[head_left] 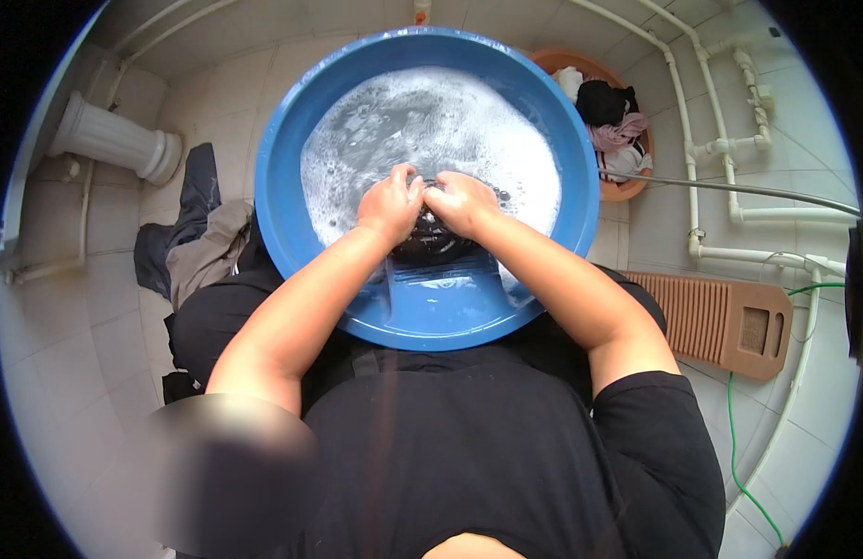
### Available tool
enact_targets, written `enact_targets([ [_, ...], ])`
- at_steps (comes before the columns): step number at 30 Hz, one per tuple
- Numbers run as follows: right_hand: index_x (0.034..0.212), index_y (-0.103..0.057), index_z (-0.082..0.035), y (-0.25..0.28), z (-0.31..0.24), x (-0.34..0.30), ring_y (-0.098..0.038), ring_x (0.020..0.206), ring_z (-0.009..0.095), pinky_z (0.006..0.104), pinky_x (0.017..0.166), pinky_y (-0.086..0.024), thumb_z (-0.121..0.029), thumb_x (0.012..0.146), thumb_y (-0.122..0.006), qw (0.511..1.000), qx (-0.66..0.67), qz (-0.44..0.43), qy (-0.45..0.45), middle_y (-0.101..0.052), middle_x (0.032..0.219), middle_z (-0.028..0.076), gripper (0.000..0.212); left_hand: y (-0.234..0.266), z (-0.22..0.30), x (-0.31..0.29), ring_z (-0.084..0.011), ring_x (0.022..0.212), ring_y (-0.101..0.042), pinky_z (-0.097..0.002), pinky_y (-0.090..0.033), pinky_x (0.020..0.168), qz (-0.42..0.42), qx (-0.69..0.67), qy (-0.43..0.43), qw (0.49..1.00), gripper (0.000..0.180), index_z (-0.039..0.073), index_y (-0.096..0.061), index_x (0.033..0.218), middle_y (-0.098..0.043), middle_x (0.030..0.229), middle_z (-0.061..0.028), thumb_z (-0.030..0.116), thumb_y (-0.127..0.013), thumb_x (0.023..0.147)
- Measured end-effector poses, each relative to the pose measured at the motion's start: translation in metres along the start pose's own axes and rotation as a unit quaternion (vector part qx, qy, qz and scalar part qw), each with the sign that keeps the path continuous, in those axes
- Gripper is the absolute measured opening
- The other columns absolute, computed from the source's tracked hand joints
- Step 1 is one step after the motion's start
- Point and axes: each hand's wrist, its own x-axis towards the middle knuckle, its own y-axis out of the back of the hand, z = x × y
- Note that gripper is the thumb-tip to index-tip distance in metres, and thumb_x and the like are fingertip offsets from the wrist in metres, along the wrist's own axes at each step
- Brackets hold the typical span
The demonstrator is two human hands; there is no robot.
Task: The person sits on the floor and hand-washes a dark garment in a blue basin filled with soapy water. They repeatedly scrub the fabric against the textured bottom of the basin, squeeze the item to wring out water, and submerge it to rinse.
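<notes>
A large round blue basin (292, 177) stands in front of me with grey, foamy water (375, 116) in it. Both my hands are over the near half of the water, side by side, thumbs close together. My left hand (391, 203) and my right hand (463, 201) are closed on a wet black cloth (431, 244), bunched up beneath them. It rests against the sloping, ridged near side of the basin. My fingertips are partly hidden behind the hands and in the suds.
An orange tub (627, 189) of clothes stands beyond the basin at right. A brown washboard (715, 317) leans near white pipes (776, 215). Dark and grey-beige garments (208, 247) lie on the tiled floor at left, near a white pedestal (119, 140). A hose (729, 187) crosses at right.
</notes>
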Motion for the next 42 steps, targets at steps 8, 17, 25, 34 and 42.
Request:
enact_targets([
  [8,0.095,-0.062,-0.004,-0.029,0.035,-0.05,-0.048,0.104,0.032,0.0389,0.091,-0.039,-0.041,0.065,-0.062,0.975,0.056,0.155,0.148,-0.052,0.111,0.017,0.046,-0.006,0.003,-0.054,-0.0353,0.101,-0.05,-0.041,-0.039,0.087,0.116,-0.084,-0.105,0.984,0.034,0.004,-0.062,0.087,-0.055,0.103,-0.0162,0.036,-0.053,0.084],
  [17,0.085,-0.066,-0.006,-0.011,0.015,0.011,-0.055,0.1,0.035,0.0429,0.086,-0.042,-0.039,0.068,-0.05,0.999,0.028,0.034,0.03,-0.061,0.099,0.022,0.04,-0.013,-0.002,0.0,-0.0365,0.095,-0.055,-0.0443,-0.042,0.083,0.156,0.107,-0.023,0.982,0.039,0.005,-0.064,0.091,-0.061,0.095,-0.0194,0.038,-0.044,0.084],
  [25,0.103,-0.052,-0.009,-0.021,0.024,-0.084,-0.026,0.125,0.045,0.0524,0.1,-0.026,-0.033,0.063,-0.067,0.97,0.03,0.137,0.198,-0.033,0.134,0.022,0.048,0.005,0.023,-0.094,-0.0347,0.103,-0.047,-0.0426,-0.035,0.091,0.101,-0.041,-0.206,0.972,0.026,0.002,-0.054,0.092,-0.054,0.104,-0.0178,0.026,-0.055,0.081],
  [34,0.069,-0.056,-0.01,-0.037,0.027,-0.048,-0.054,0.072,0.028,0.0385,0.063,-0.041,-0.031,0.063,-0.06,0.925,0.024,0.197,0.325,-0.056,0.074,0.008,0.022,-0.007,0.004,-0.057,-0.0352,0.067,-0.048,-0.0413,-0.038,0.063,0.051,-0.121,-0.24,0.962,0.022,0.004,-0.051,0.067,-0.051,0.068,-0.0144,0.021,-0.045,0.079],
  [42,0.074,-0.06,-0.005,-0.029,0.029,-0.013,-0.056,0.074,0.035,0.041,0.066,-0.045,-0.032,0.072,-0.054,0.957,0.184,0.035,0.221,-0.058,0.076,0.016,0.028,-0.008,0.001,-0.03,-0.0337,0.071,-0.056,-0.0381,-0.043,0.061,0.001,-0.196,-0.161,0.967,0.031,0.007,-0.058,0.076,-0.058,0.074,-0.0148,0.034,-0.046,0.085],
])
